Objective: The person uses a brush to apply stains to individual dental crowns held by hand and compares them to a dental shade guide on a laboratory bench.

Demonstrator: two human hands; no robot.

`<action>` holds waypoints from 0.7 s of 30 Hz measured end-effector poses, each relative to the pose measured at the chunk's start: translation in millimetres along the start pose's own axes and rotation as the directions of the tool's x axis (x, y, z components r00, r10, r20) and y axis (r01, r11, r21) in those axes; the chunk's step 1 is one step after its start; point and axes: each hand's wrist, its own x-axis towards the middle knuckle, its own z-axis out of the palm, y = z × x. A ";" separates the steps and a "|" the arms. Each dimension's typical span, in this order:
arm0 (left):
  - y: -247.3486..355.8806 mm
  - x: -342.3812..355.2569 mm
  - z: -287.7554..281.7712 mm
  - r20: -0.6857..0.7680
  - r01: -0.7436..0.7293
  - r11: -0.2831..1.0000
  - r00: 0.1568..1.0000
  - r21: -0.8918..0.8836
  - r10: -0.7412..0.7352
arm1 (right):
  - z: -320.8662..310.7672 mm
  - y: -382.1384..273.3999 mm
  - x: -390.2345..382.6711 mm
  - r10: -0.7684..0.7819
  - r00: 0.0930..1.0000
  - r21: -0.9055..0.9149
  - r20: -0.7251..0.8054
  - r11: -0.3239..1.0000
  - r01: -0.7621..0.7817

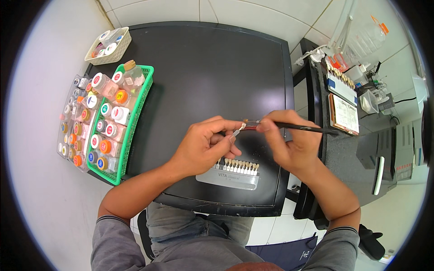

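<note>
My left hand (204, 145) pinches a small pale shade tab (236, 133) with a tooth-like tip between thumb and fingers. From the right, my right hand (294, 141) grips a slim brush with a long black handle (312, 128), its tip end meeting the tab or very close to it. A thin red shaft also shows between the hands; whether it belongs to the brush I cannot tell. Just below the hands lies a tooth shade guide (230, 179), a grey holder with a row of tooth-coloured tabs, partly covered by my left hand.
On the black table (203, 67), a green basket (145, 90) of capped bottles and jars stands left, beside a clear tray (63, 131) of more jars. A cream basket (122, 50) sits far left. The right side counter holds another shade guide (341, 90), a notebook (343, 115) and bottles.
</note>
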 end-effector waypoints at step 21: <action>-0.9 -0.6 -1.5 0.004 -0.019 0.998 1.000 0.066 0.019 | 0.8 3.2 2.5 0.081 0.996 0.031 -0.049 0.996 -0.080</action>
